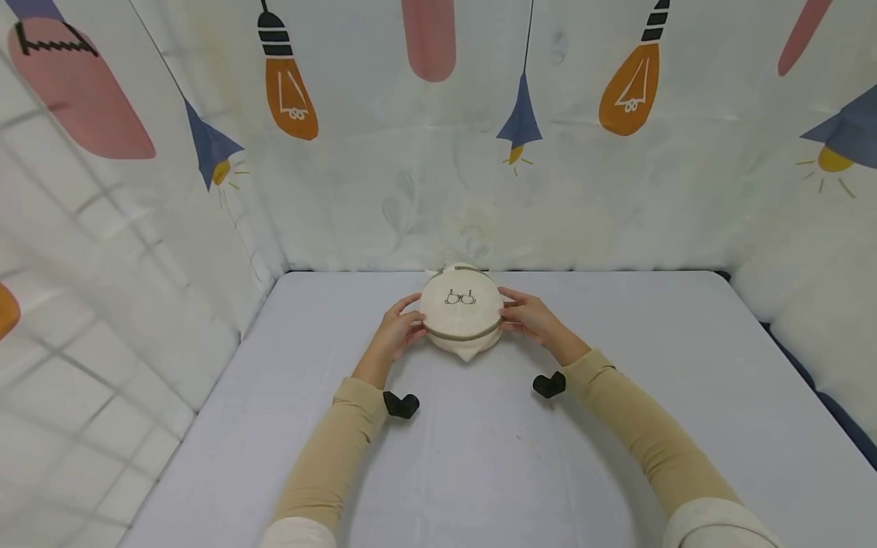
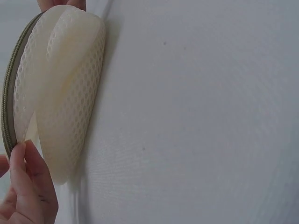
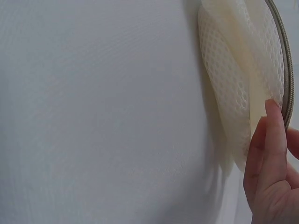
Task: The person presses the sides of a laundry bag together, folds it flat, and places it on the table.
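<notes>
A round, cream mesh laundry bag (image 1: 460,313) stands at the far middle of the table, its top printed with a pair of glasses. My left hand (image 1: 397,331) pinches its left edge; my right hand (image 1: 537,318) pinches the right one. Along the rim runs an olive-green zipper (image 2: 8,93), also visible in the right wrist view. Below that rim, the soft mesh side (image 3: 224,79) sags in folds and reaches down to the tabletop. In both wrist views, thumb and fingertips hold the mesh close to the zipper.
A white cloth covers the table (image 1: 473,457). Behind it hangs a pale curtain (image 1: 438,190) printed with lamps and bulbs, and more curtain stands at the left and right sides. A black wrist piece (image 1: 401,405) sticks out from each cuff.
</notes>
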`<state>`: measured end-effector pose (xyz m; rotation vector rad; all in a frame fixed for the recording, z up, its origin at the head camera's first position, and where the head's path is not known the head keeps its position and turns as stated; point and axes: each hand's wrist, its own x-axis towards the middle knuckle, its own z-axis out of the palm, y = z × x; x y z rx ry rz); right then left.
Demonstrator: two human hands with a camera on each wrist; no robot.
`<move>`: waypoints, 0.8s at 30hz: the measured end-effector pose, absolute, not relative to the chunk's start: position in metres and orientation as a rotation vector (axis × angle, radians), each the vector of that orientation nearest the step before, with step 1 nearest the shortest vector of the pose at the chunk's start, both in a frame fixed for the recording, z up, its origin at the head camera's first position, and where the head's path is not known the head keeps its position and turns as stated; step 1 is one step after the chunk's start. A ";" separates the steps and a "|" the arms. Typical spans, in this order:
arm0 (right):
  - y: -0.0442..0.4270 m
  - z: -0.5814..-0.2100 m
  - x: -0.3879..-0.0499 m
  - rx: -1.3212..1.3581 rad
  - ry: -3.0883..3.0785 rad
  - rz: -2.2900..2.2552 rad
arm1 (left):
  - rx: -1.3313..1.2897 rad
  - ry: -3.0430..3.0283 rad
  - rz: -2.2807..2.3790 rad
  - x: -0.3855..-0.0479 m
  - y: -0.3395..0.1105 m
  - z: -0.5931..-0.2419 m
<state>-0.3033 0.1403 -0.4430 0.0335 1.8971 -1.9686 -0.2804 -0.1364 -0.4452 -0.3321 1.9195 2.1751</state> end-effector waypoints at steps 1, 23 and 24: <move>0.140 -0.444 -0.303 0.043 1.896 -1.971 | -0.336 1.919 2.171 -0.281 -0.136 -0.445; 0.140 -0.444 -0.303 0.058 1.893 -1.965 | -0.333 1.932 2.122 -0.284 -0.135 -0.449; 0.141 -0.443 -0.303 0.062 1.901 -1.958 | -0.336 1.930 2.121 -0.283 -0.135 -0.449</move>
